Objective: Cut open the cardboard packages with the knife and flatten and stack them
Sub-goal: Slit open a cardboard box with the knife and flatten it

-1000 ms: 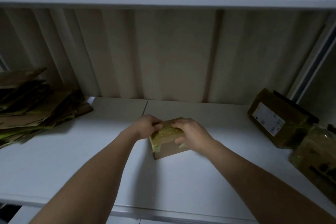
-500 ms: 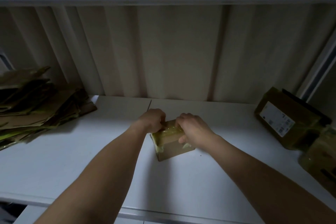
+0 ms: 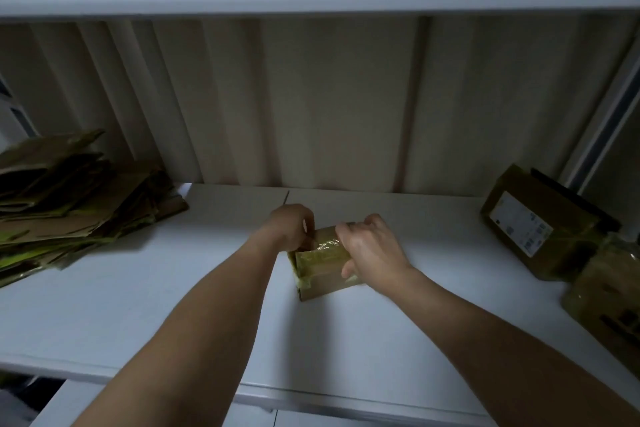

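Observation:
A small cardboard box [image 3: 322,270] wrapped in yellowish tape stands on the white shelf [image 3: 173,305] at its middle. My left hand [image 3: 291,227] grips the box's far left top edge, fingers curled over it. My right hand [image 3: 370,250] clamps the right side of the box, thumb on the front face. No knife is visible in either hand or on the shelf.
A stack of flattened cardboard [image 3: 69,198] lies at the shelf's left end. Two taped packages, one with a white label [image 3: 533,222] and one lower [image 3: 609,291], sit at the right end. A ribbed wall stands behind and another shelf hangs above.
Both hands shifted slightly right and back along the box top; my left hand has curled further over the far left edge. The box stays in place.

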